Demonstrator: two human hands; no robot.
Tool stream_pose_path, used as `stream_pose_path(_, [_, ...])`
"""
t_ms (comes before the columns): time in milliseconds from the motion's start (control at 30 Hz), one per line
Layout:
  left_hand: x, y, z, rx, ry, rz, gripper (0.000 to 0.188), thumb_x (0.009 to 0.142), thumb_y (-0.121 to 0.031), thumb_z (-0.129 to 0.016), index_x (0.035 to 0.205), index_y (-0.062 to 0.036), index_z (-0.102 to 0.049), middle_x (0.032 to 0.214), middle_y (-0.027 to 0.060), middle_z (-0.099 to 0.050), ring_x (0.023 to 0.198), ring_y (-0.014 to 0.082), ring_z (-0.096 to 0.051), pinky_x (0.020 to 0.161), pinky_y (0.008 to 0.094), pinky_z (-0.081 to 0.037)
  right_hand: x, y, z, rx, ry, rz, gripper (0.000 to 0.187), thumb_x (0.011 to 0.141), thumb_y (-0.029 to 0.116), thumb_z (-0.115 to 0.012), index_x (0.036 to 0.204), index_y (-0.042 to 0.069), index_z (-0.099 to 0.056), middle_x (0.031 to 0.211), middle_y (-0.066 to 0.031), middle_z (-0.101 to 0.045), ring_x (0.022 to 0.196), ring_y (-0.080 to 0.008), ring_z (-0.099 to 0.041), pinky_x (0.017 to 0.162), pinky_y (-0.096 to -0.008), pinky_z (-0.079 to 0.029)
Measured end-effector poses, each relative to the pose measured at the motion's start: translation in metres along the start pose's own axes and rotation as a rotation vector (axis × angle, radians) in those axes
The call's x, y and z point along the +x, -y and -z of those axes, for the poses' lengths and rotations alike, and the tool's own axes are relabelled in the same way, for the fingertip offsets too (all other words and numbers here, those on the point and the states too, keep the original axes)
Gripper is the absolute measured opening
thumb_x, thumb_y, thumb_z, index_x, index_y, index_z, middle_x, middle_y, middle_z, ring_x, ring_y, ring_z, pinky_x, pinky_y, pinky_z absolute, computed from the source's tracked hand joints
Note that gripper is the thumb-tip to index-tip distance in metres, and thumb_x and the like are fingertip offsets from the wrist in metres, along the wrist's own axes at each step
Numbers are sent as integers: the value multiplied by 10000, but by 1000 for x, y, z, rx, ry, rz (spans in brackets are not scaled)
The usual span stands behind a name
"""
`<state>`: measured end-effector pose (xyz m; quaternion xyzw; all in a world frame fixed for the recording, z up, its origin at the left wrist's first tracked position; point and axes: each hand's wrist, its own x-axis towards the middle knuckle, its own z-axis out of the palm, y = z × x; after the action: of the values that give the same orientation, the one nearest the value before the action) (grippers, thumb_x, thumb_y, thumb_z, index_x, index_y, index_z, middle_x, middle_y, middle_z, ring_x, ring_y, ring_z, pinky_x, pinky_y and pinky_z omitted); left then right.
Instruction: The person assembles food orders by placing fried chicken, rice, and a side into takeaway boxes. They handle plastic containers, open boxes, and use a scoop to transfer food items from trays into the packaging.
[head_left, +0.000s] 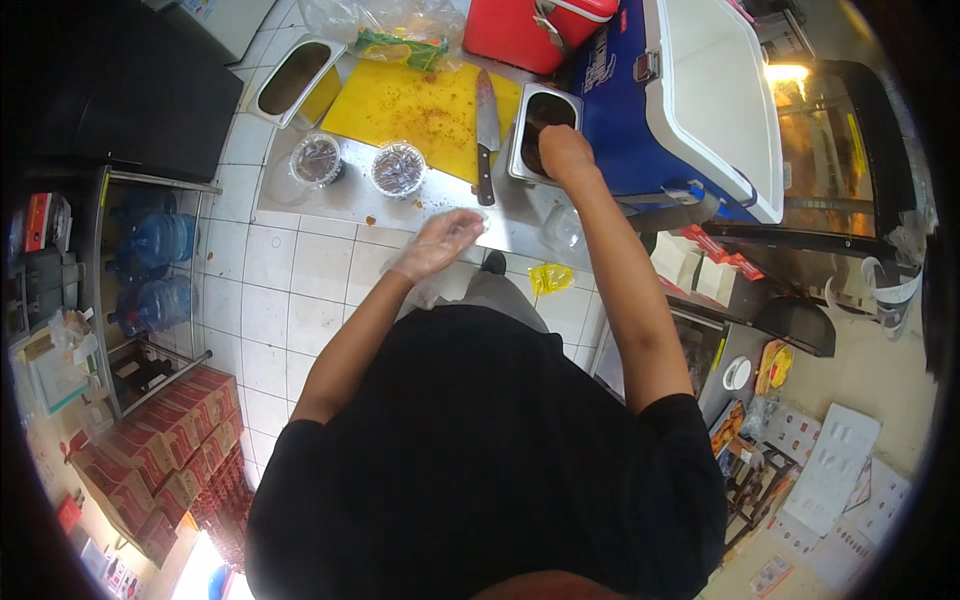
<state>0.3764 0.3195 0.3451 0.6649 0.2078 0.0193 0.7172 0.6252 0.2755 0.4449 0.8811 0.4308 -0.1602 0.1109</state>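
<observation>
My right hand (565, 153) reaches down into a small steel container (543, 105) at the right of the steel counter (330, 200); its fingers are hidden inside, so I cannot tell what it holds. My left hand (440, 242), in a thin clear plastic glove, hovers over the counter's front edge with fingers spread and nothing in it. A large knife (487, 130) lies along the right edge of a yellow cutting board (420, 105). Two round clear tubs, one (317, 158) and another (398, 167), with dark contents stand in front of the board.
A second steel pan (297, 80) sits left of the board, a plastic bag of food (400, 45) behind it. A red cooler (535, 30) and a blue cooler with a white lid (690, 100) stand right. Water bottles (160, 270) and cartons (170, 450) line the left floor.
</observation>
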Motion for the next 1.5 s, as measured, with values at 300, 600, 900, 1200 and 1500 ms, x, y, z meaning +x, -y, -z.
stream_pose_path(300, [84, 12, -88, 612, 3, -220, 761, 752, -408, -758, 1331, 4, -487, 1265, 222, -544, 1224, 334, -502, 1036, 435, -396, 14, 10, 5, -161, 25, 212, 234, 864, 129, -555, 989, 67, -742, 1044, -144, -711, 961, -293, -700, 769, -402, -558])
stream_pose_path(600, [120, 9, -107, 732, 219, -378, 979, 671, -398, -808, 1439, -13, -339, 1474, 226, -323, 1391, 413, -256, 1169, 457, -191, 3, 5, 14, -184, -65, 442, 219, 842, 144, -558, 911, 64, -750, 949, -152, -722, 887, -293, -714, 714, -403, -571])
stream_pose_path(900, [113, 15, -103, 595, 189, -325, 868, 713, -410, -785, 1406, -48, -409, 1432, 255, -368, 1363, 413, -301, 1157, 460, -220, -17, -15, -10, 32, -595, 739, 104, 774, 138, -633, 823, 72, -697, 854, -96, -653, 857, -275, -613, 740, -378, -499])
stream_pose_path(1200, [110, 42, -93, 686, 182, -487, 922, 695, -512, -776, 1400, -47, -404, 1364, 202, -463, 1294, 408, -387, 1115, 502, -275, -107, -108, -128, 331, -188, 457, 830, 681, 285, -810, 1369, 35, -419, 1360, -180, -493, 1229, -350, -493, 1045, -445, -382])
stream_pose_path(1500, [122, 51, -94, 536, 189, -606, 1041, 683, -423, -811, 1481, -62, -248, 1480, 198, -356, 1333, 420, -361, 1119, 514, -241, -108, -104, -140, 368, -194, 430, 721, 738, 333, -764, 1338, 83, -453, 1338, -180, -507, 1196, -364, -529, 995, -429, -454])
